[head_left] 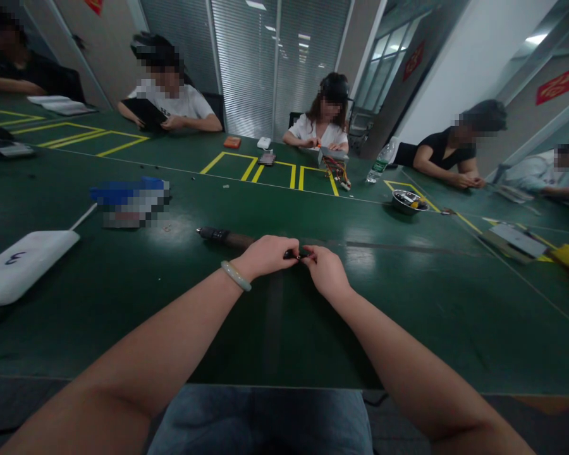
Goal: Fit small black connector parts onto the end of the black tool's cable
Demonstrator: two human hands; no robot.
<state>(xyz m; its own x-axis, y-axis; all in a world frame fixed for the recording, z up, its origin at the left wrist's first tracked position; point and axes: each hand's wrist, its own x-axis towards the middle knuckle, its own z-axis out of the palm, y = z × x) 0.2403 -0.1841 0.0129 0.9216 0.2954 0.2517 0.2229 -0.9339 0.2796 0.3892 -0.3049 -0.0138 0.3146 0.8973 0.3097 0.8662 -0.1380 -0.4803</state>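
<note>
A: Where are the hands?

B: The left hand (271, 254) and right hand (329, 270) meet over the green table (431, 316). Both grasp a small dark piece (289, 254) by the fingertips, between them; whether it is one part or two cannot be told.

A: Its long axis?

B: Apparently crosswise, from one set of fingertips to the other; the fingers cover much of it. This alignment seems the governing relation.

A: Which hand is nearer the dark tool (225, 237)?

B: The left. The tool lies leftward and just beyond it, narrow tip pointing left, rear end hidden behind the hand; contact cannot be judged.

A: Farther out?

B: A white device (31, 265) at left; a metal bowl (409, 202) beyond, at right.
</note>
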